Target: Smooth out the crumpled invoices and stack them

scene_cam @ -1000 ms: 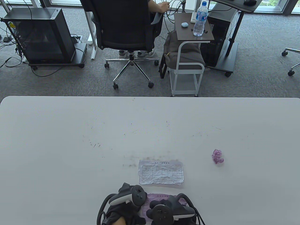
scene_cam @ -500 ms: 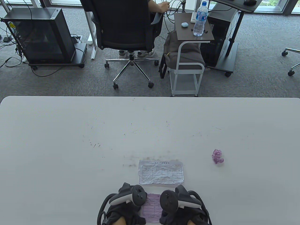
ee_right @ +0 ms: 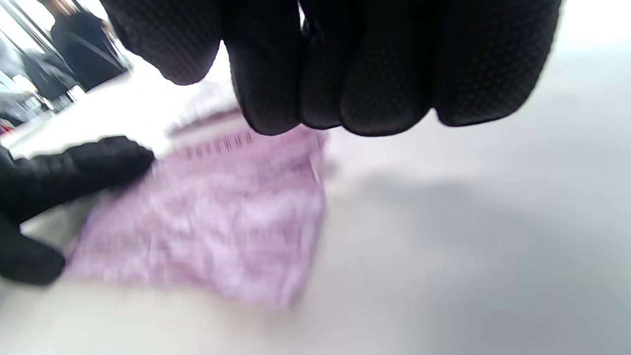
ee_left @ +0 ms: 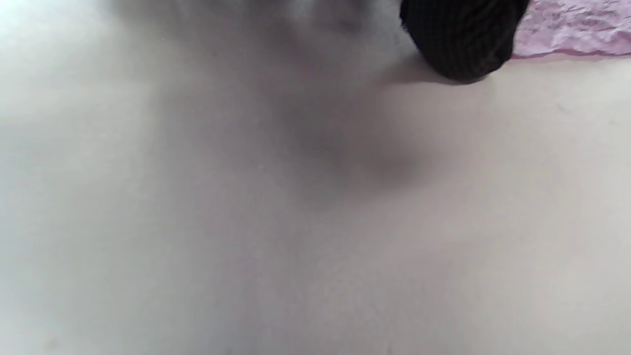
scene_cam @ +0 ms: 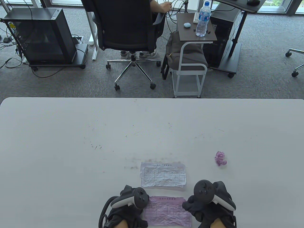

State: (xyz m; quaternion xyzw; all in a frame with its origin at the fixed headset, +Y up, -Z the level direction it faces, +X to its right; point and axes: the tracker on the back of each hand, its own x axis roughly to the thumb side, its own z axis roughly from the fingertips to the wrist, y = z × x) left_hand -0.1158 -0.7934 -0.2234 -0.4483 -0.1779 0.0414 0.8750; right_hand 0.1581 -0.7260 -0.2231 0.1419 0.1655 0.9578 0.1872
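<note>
A pink invoice lies spread out, still wrinkled, at the table's near edge. My left hand rests on its left edge; in the right wrist view its fingers press down on the pink invoice. My right hand is at the sheet's right edge, and its fingers hang side by side just above the table, holding nothing. A flattened white invoice lies just beyond the pink one. A crumpled pink ball sits to the right.
The white table stretches far to the left and back. Beyond its far edge are an office chair with a seated person and a small side table with a water bottle.
My right hand has slid rightward across the pink invoice from its middle to its right edge, uncovering the sheet. My left hand has stayed on the left edge.
</note>
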